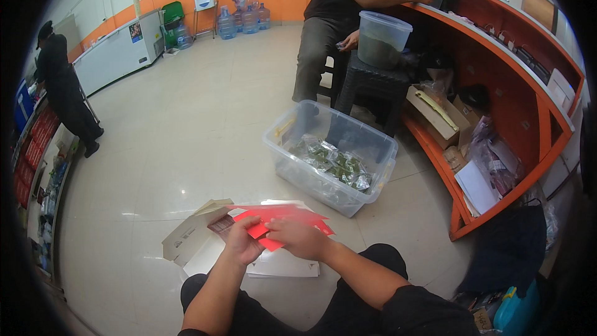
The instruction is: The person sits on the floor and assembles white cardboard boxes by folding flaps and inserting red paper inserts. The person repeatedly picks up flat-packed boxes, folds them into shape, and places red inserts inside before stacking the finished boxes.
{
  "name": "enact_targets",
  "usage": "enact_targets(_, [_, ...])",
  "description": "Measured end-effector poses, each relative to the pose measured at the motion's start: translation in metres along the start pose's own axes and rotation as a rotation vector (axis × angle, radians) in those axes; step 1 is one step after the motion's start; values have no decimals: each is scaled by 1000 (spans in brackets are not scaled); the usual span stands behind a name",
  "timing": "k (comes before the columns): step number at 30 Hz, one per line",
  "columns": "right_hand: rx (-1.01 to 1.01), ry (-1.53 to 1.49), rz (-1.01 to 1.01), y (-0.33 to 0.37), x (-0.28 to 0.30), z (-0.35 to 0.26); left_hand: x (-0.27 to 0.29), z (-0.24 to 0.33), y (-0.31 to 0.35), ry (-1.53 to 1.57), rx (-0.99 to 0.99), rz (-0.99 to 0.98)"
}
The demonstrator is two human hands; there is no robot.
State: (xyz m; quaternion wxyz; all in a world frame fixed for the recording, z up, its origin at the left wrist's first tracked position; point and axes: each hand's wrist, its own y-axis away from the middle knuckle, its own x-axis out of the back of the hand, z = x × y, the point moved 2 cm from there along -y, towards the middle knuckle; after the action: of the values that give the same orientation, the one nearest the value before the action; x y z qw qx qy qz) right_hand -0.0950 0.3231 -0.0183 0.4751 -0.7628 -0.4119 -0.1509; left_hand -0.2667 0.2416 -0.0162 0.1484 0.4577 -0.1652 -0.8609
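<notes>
Both hands meet low in the middle of the view, above the person's knees: the left hand [241, 241] and the right hand [300, 238] are each closed on a stack of red cards [280, 219]. Below them flattened cardboard sheets [189, 236] lie on the pale tiled floor [180, 124]. A clear plastic bin [329, 157] of foil packets stands just beyond, near the curved orange counter [547, 118]. To the left the floor stretches wide and open.
</notes>
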Motion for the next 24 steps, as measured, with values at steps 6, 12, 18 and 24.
enact_targets(6, [-302, -525, 414, 9, 0, 11, -6, 3, 11, -52, -166, -260])
enact_targets(12, [-539, -781, 491, 6, -2, 17, -1, -5, 4, -79, -209, -130])
enact_targets(18, [-47, -108, 151, -10, 22, -7, -5, -3, 0, -72, -269, -106])
enact_targets(24, [3, 90, 188, -20, 7, -9, -15, -3, 15, -100, -302, -240])
